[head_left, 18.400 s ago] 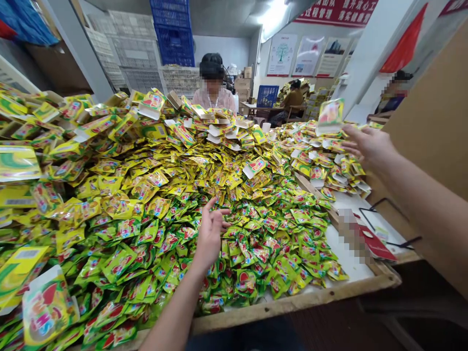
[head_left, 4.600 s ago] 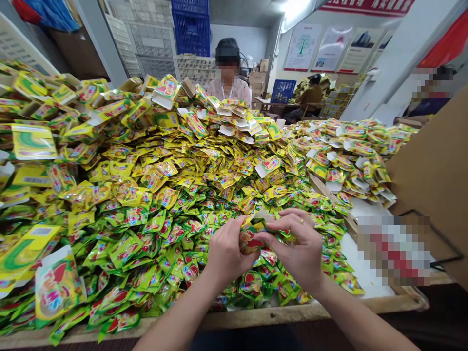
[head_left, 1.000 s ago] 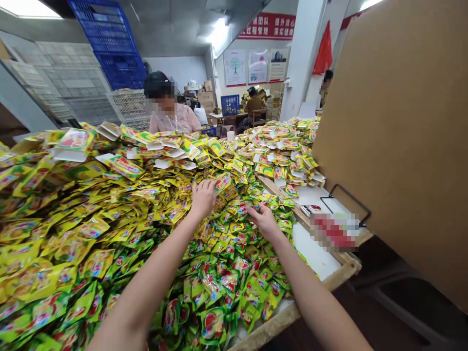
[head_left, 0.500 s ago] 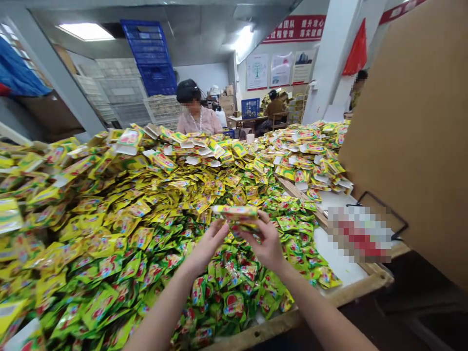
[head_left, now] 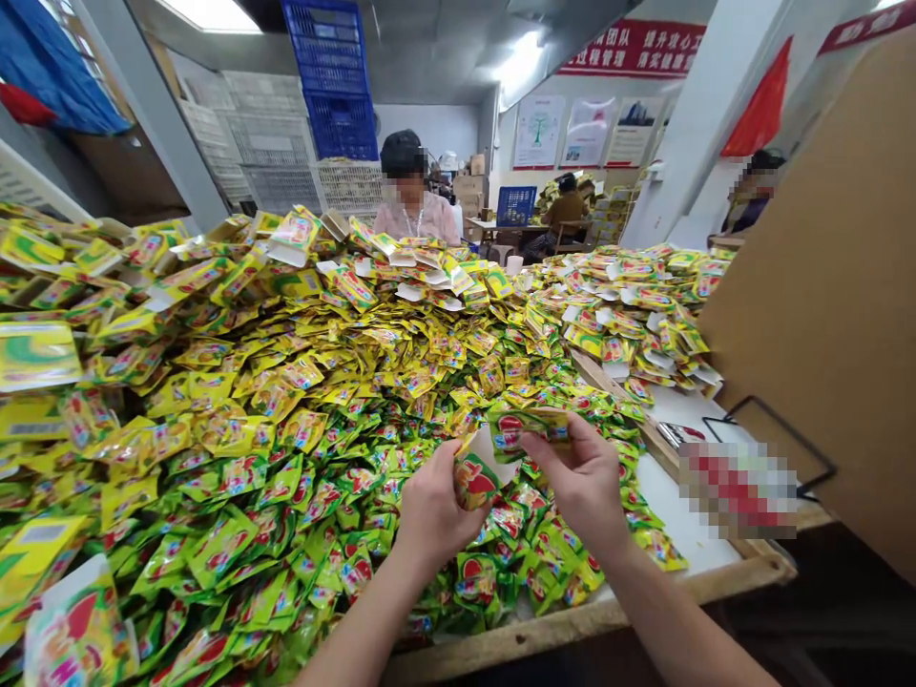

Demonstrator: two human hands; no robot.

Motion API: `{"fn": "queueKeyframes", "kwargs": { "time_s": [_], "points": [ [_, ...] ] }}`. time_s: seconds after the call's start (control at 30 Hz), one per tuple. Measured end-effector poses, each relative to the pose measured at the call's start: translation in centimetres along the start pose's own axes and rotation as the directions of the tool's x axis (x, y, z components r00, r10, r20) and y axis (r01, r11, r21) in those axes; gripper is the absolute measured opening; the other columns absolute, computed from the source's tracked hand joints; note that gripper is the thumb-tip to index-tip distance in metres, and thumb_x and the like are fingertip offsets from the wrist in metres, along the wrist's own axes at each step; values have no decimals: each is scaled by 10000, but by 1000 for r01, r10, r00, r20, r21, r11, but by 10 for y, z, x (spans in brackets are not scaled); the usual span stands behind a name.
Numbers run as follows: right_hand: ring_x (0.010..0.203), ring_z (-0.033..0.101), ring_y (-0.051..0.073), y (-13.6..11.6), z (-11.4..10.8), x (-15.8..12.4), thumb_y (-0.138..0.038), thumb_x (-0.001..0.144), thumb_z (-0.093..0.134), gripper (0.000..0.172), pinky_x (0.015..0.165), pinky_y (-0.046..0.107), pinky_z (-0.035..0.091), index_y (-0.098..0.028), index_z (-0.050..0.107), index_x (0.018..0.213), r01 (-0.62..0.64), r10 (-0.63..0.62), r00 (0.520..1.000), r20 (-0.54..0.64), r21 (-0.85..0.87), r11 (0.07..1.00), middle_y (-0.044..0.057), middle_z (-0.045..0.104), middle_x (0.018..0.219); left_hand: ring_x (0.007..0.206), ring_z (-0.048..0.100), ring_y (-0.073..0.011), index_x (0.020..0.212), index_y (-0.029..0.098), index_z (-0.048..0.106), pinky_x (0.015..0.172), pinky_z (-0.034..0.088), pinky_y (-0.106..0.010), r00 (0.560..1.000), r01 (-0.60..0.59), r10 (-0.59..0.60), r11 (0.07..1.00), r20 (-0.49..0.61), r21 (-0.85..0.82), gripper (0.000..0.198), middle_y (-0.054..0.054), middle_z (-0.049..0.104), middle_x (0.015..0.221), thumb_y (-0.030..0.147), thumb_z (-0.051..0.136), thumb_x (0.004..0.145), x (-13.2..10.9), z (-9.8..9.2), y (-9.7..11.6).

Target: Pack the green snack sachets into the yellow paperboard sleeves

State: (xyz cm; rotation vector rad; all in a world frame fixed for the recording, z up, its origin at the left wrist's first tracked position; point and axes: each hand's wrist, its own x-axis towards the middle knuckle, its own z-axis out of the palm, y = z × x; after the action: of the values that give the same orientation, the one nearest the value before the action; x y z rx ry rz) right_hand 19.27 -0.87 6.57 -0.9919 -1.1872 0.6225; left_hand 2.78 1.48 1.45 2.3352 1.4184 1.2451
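My left hand pinches a green and yellow foil sachet with a red mark. My right hand grips a short strip of foil sachets, holding it up over the heap. A white card edge shows between my hands. I cannot tell whether the sachet and the strip are joined. Below my hands lies a large heap of loose sachets, green near me and yellower farther off, with white-tabbed packets at its far side.
A wooden tray rim runs along the near edge, with white board inside it. A tall cardboard sheet and wire stand are at right, beside a pixelated object. A co-worker sits beyond the heap.
My hands have moved apart and lower, and the sachets now show as a low sachet and a strip. The view has swung slightly, with the heap's far side lower in the picture.
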Motion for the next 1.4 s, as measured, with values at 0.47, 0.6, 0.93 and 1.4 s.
{"fn": "queueKeyframes", "kwargs": {
  "time_s": [0.47, 0.6, 0.93, 1.4],
  "points": [
    [672, 634, 170, -9, 3, 0, -270, 751, 676, 119, 610, 298, 512, -199, 672, 846, 157, -23, 949, 315, -408, 899, 32, 694, 767, 723, 653, -219, 1063, 182, 456, 612, 518, -308, 987, -70, 90, 986, -132, 149, 447, -49, 663, 847, 264, 643, 665, -5, -5, 3],
    [660, 612, 179, -18, -8, 11, -343, 720, 682, 197, 592, 307, 489, -183, 682, 836, -51, 229, 887, 401, -408, 912, 43, 685, 757, 719, 647, -209, 1060, 186, 461, 615, 514, -302, 985, -116, 128, 987, -112, 110, 431, -42, 658, 835, 247, 632, 668, -7, -5, 6],
    [658, 519, 153, -29, -5, 15, -265, 728, 655, 99, 575, 280, 425, -182, 700, 756, 120, 86, 913, 398, -465, 877, 24, 535, 697, 705, 644, -197, 1062, 176, 468, 584, 493, -285, 968, -128, 155, 981, -195, 145, 392, -49, 661, 837, 276, 604, 709, -6, -4, 7],
    [674, 620, 160, -17, 14, 16, -235, 648, 742, 207, 622, 293, 506, -214, 708, 850, 17, 165, 886, 433, -386, 922, 13, 682, 752, 667, 630, -201, 1042, 175, 473, 567, 483, -299, 963, -149, 197, 958, -184, 245, 343, -43, 658, 792, 304, 587, 745, -6, -7, 3]
  ]
}}
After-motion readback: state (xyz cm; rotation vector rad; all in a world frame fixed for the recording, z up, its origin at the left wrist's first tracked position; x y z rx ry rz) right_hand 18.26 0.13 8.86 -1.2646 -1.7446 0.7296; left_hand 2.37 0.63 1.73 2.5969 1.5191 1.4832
